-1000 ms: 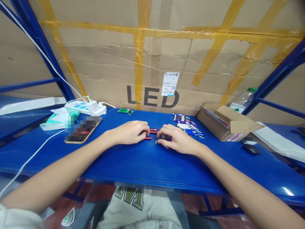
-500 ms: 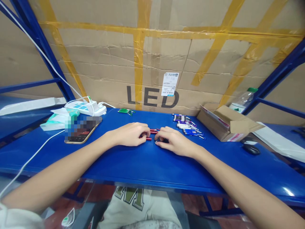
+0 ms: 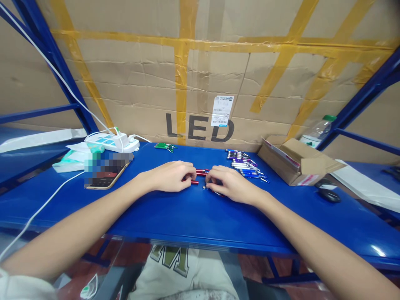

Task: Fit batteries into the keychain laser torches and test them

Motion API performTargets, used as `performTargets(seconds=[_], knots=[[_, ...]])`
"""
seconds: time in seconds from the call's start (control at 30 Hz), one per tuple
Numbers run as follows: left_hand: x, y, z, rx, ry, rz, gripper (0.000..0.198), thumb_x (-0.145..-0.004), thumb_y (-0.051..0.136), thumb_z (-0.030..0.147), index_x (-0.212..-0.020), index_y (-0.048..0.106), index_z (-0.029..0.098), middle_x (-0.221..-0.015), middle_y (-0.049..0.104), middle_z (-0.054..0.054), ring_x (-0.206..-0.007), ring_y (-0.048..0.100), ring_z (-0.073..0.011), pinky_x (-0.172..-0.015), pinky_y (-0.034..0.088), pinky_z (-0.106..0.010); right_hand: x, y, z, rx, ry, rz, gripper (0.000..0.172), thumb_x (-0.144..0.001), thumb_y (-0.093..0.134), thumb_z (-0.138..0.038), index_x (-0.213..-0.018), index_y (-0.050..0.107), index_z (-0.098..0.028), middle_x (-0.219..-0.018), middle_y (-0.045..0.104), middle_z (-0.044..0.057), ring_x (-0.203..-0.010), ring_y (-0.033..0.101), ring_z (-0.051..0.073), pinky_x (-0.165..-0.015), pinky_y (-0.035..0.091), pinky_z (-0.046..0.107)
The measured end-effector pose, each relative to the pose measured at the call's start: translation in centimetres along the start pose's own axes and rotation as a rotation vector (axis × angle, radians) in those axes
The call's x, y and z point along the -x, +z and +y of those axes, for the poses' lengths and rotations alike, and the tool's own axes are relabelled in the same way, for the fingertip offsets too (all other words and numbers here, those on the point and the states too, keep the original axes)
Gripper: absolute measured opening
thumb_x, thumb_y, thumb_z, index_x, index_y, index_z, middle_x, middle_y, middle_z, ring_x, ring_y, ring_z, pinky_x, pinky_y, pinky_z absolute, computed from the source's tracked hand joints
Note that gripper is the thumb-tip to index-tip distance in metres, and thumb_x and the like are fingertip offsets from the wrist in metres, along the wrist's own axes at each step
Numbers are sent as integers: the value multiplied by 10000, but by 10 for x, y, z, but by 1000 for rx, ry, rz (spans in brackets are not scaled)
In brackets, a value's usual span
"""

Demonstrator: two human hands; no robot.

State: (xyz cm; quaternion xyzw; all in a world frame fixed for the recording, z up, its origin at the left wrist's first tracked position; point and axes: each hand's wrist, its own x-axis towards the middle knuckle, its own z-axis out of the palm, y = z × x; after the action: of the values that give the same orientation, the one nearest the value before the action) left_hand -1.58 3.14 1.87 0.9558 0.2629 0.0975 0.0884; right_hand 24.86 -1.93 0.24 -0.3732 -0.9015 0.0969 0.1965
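Note:
My left hand (image 3: pixel 176 176) rests on the blue table, fingers curled and closed on a short red metal tube (image 3: pixel 195 182) whose end sticks out past the fingertips. Slim red metal pieces (image 3: pixel 201 171) lie behind, between both hands. My right hand (image 3: pixel 229 183) lies opposite with bent fingers. Just off its fingertips is a tiny silver round piece (image 3: pixel 204 187), too small to name. Something thin and reddish shows under the right palm; the fingers largely hide it, and I cannot tell whether they grip it.
Behind my right hand lie black, purple, silver and blue tubes with clips (image 3: pixel 245 164); green ones (image 3: pixel 165 146) lie at the back. A phone (image 3: pixel 108 173), a power strip (image 3: pixel 112 141) and a tissue pack (image 3: pixel 79 156) are left. An open carton (image 3: pixel 296 162) and a mouse (image 3: pixel 328 195) stand right.
My right hand has shifted slightly right, and its fingertips have come away from the small silver piece, which now shows on the table. My left hand has stayed in place.

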Motion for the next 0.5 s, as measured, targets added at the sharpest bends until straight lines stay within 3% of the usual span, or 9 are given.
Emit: performTargets(seconds=[0.5], knots=[[0,0,0,-14,-4,-1,180,-984,556,178,-971,732,215,-1026,748,-34,-901,686,-217,-806,470,-339,1,-5,3,37,53,-50,87,-1037,634,-176,-1003,708,-208,-989,726,54,-950,669,236,-866,489,356]])
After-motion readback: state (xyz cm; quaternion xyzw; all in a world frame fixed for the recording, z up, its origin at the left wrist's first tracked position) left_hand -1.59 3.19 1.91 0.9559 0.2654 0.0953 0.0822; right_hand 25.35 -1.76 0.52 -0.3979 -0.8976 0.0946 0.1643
